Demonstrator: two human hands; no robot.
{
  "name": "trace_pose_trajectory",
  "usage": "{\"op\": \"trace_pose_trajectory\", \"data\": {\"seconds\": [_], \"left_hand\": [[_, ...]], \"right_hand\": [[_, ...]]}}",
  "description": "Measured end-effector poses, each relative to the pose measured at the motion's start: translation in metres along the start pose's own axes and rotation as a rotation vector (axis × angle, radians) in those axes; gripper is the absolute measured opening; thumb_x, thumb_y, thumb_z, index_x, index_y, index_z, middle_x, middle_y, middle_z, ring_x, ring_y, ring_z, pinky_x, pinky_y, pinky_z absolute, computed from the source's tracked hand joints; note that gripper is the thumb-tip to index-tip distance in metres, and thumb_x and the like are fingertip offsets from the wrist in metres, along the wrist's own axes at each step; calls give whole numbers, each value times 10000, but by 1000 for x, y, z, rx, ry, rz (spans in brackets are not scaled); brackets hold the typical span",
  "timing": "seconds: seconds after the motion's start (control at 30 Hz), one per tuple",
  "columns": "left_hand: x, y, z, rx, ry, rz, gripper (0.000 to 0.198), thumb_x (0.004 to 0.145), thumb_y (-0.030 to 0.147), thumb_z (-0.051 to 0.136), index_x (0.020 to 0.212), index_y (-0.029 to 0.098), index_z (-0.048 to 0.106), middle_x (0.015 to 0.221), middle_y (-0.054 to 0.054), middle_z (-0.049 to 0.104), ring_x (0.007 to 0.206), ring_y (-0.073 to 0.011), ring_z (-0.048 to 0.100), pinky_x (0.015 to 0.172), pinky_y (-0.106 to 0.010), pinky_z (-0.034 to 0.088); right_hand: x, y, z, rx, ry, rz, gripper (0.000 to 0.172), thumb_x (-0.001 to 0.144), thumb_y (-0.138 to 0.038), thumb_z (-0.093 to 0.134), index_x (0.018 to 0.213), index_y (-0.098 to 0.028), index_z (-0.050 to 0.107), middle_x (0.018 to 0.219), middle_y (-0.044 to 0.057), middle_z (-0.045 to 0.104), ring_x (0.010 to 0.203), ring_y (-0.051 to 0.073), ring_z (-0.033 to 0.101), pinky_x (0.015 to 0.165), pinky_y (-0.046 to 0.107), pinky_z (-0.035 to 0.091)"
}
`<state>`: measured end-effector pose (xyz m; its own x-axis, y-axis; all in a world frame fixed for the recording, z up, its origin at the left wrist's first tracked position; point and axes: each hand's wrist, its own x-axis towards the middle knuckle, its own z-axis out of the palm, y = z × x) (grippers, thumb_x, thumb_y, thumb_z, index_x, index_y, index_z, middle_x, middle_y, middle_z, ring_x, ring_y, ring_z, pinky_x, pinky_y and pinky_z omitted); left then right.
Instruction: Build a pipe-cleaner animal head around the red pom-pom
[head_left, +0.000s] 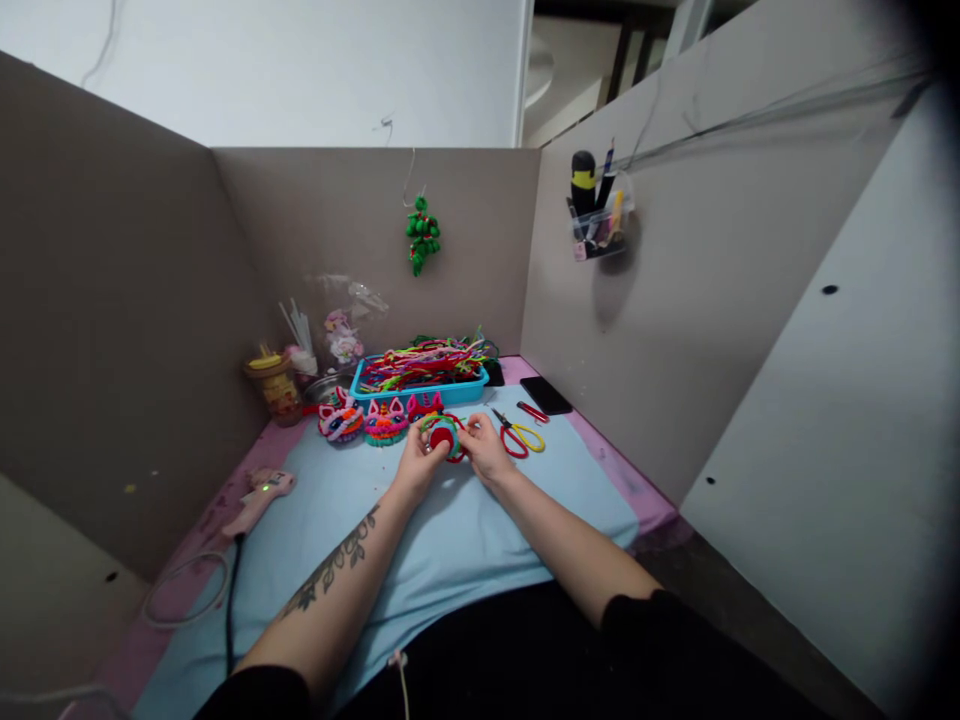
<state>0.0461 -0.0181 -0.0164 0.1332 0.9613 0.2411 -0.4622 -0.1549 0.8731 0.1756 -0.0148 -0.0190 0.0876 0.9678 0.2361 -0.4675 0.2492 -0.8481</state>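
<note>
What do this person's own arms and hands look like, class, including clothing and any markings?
Loose black fabric sleeves leave both forearms bare. The left forearm carries a dark, leafy branch-shaped tattoo; the right forearm shows no marking on its visible side. The left hand and right hand wear no gloves.

No readable text, no legible labels, brands or numbers

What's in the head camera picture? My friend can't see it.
A person's left hand holds a round red piece, right hand at its edge, above a blue cloth. Beyond are three bright figures and a tray of colourful strands; scissors lie to the right.
</note>
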Motion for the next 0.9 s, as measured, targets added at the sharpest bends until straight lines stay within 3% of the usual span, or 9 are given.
{"op": "trace_pose_trajectory", "data": {"seconds": [0.2,0.37,0.57,0.7,0.9], "left_hand": [[1,7,-1,-85,59,-102,673,596,261,842,1169,212,492,988,-49,664,782,-148,647,658,-241,495],[1,9,-4,-104,90,-140,697,572,250,859,1170,206,504,960,-48,674,748,-139,643,646,-247,503],[1,8,-4,-84,104,-134,699,561,234,862,1164,199,512,1006,-65,668,788,-159,644,623,-238,500],[2,10,-5,-76,99,-147,704,559,228,860,1167,207,505,1031,-60,665,815,-169,651,635,-247,510],[1,15,-6,-87,57,-221,682,574,209,849,1164,187,509,914,-53,692,719,-163,656,595,-244,496]], "right_hand": [[1,-2,-2,-94,-15,-39,328,698,-432,677,863,-233,475,641,-56,535,555,110,509,540,232,395],[3,-9,-9,-251,-21,-125,175,675,-318,702,771,-205,608,794,6,573,726,144,535,628,259,421],[1,-16,-17,-712,-133,-286,104,708,-223,624,795,-215,680,1073,68,549,997,218,557,694,303,451],[2,-16,-20,-764,-189,-282,61,713,-221,613,749,-200,658,1081,71,543,943,196,571,670,291,460],[3,-18,-23,-676,-239,-199,100,706,-278,652,709,-178,653,1086,69,516,813,144,564,627,269,467]]}}
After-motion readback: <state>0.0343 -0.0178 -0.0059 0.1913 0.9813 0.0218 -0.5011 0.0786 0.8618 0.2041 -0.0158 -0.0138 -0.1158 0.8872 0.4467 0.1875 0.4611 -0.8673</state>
